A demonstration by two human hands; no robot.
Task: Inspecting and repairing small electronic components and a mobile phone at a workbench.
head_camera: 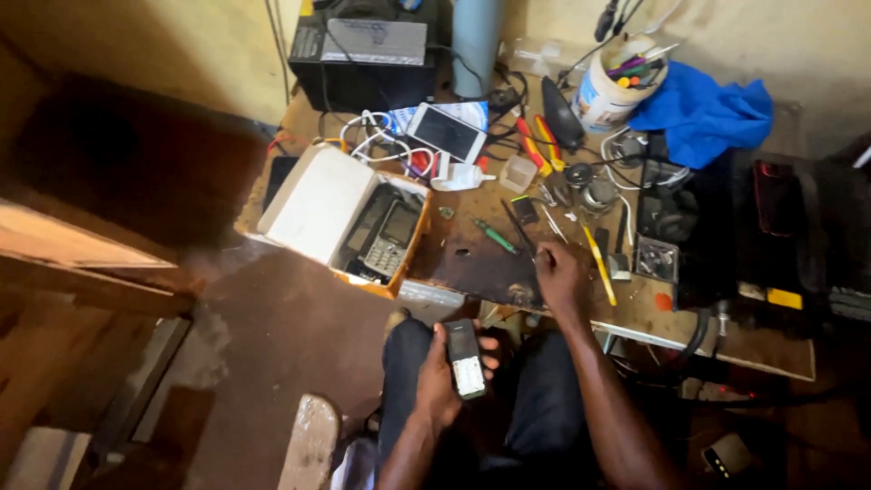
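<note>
Nearest the camera, the left hand (438,377) grips a small keypad phone (465,357) over the person's lap, fingers wrapped round its back and thumb along its edge, keypad facing up. From there, by size: the workbench (472,263) stretches across the middle, its dark top littered with tools. On its left end sits an open white box (343,218) with an orange rim, and old handsets lie inside it. A black unit (363,54) stands at the back against the wall, and a blue cloth (703,113) is heaped at the far right beside a white tub (608,86) stuffed with pens and tools. A white smartphone (445,132) lies screen up behind the box, amid white cables. The right hand (560,277) rests on the bench near its front edge, fingers curled tight on a thin dark tool (519,227) whose tip points away across the bench. Just left of that tool lies a green screwdriver (494,236); just right of the hand, a yellow stick (599,263). Red-handled pliers (535,145) lie farther back.
</note>
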